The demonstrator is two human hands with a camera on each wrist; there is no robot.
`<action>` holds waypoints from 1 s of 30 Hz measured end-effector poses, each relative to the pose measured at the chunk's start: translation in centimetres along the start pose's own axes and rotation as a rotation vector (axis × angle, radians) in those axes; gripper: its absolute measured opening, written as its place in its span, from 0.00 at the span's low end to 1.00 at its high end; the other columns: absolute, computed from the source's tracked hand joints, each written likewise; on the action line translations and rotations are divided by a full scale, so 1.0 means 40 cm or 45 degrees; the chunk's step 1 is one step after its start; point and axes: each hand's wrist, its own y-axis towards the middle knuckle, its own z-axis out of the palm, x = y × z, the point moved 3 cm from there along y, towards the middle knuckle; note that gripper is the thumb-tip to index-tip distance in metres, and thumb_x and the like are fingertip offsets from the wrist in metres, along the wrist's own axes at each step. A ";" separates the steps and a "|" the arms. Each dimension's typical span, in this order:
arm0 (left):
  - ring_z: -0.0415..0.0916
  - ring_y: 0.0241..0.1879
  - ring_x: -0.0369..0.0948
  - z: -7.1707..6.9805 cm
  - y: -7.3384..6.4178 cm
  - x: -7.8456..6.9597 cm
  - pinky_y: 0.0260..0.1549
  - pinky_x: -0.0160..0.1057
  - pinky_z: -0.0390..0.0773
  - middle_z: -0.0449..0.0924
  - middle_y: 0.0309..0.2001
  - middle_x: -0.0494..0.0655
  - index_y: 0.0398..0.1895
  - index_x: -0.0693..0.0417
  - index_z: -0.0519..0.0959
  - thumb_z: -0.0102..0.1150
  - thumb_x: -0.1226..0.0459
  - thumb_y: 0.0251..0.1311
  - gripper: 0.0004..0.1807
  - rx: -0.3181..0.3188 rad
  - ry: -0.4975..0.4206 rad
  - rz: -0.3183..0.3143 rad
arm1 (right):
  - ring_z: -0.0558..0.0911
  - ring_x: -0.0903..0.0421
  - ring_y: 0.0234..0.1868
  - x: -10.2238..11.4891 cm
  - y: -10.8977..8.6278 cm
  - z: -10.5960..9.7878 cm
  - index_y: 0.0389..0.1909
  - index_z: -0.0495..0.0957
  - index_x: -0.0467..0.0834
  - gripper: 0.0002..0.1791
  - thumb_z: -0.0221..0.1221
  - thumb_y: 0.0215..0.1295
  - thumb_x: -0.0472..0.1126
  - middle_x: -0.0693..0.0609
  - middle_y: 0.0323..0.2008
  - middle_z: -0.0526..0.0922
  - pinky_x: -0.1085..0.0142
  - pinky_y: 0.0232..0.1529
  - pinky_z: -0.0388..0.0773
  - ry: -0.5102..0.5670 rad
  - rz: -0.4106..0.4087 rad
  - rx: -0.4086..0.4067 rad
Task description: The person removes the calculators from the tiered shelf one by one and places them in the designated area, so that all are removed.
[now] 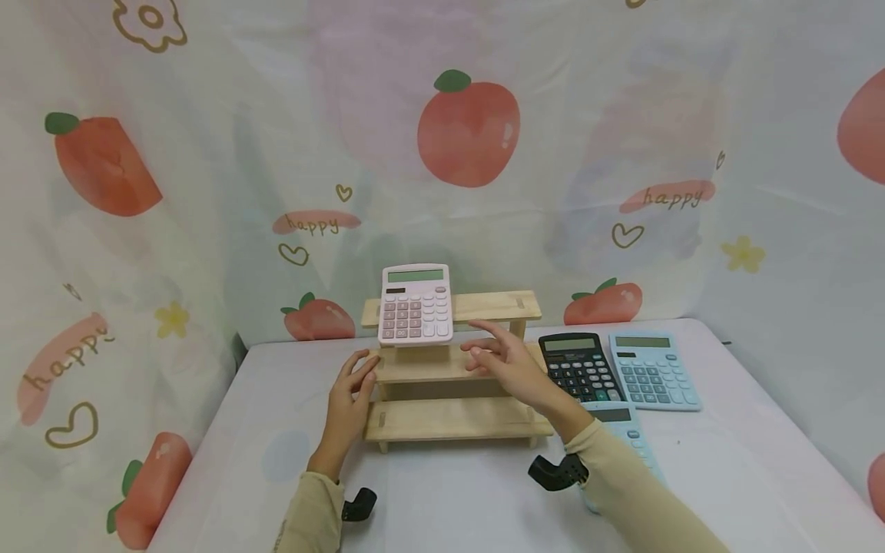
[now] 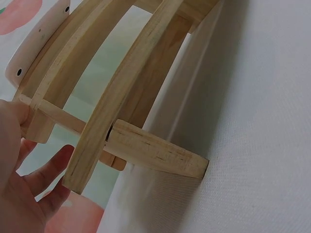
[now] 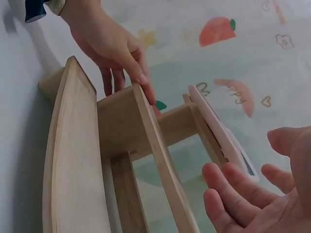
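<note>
A pink calculator [image 1: 415, 305] lies on the top tier of a wooden three-tier stand [image 1: 459, 418], toward its left side and over the front edge. My left hand [image 1: 349, 403] touches the left end of the middle tier [image 2: 41, 124], its fingers loosely bent; the thumb [image 3: 138, 73] rests at the board's edge. To the right of the calculator, my right hand [image 1: 515, 369] hovers over the middle tier with spread fingers and holds nothing. In the right wrist view this hand [image 3: 262, 199] is apart from the boards, near the pink calculator [image 3: 218, 124].
To the right of the stand lie a black calculator [image 1: 581, 372] and a light blue one [image 1: 655, 372]. Another light blue calculator [image 1: 639, 442] is partly hidden under my right forearm. A printed cloth [image 1: 470, 230] hangs behind the white table [image 1: 442, 507].
</note>
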 end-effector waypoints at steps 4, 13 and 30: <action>0.81 0.53 0.47 -0.004 -0.001 -0.007 0.50 0.36 0.81 0.71 0.71 0.53 0.64 0.57 0.79 0.52 0.63 0.75 0.18 -0.001 0.001 -0.009 | 0.86 0.38 0.48 0.001 0.026 0.019 0.77 0.56 0.40 0.31 0.51 0.78 0.38 0.28 0.60 0.77 0.51 0.50 0.85 0.028 0.034 -0.008; 0.82 0.52 0.46 -0.006 -0.002 -0.009 0.50 0.37 0.81 0.71 0.71 0.53 0.64 0.58 0.79 0.52 0.63 0.75 0.18 0.006 -0.004 -0.017 | 0.86 0.37 0.47 0.000 0.074 0.050 0.78 0.55 0.43 0.31 0.50 0.78 0.36 0.27 0.62 0.76 0.54 0.50 0.85 0.064 0.115 -0.015; 0.83 0.51 0.49 -0.003 0.000 -0.008 0.47 0.33 0.81 0.71 0.71 0.56 0.63 0.59 0.79 0.52 0.65 0.75 0.18 -0.006 -0.008 0.021 | 0.88 0.50 0.42 0.006 0.111 0.078 0.81 0.51 0.45 0.36 0.50 0.77 0.32 0.28 0.59 0.79 0.67 0.42 0.83 0.162 0.138 -0.094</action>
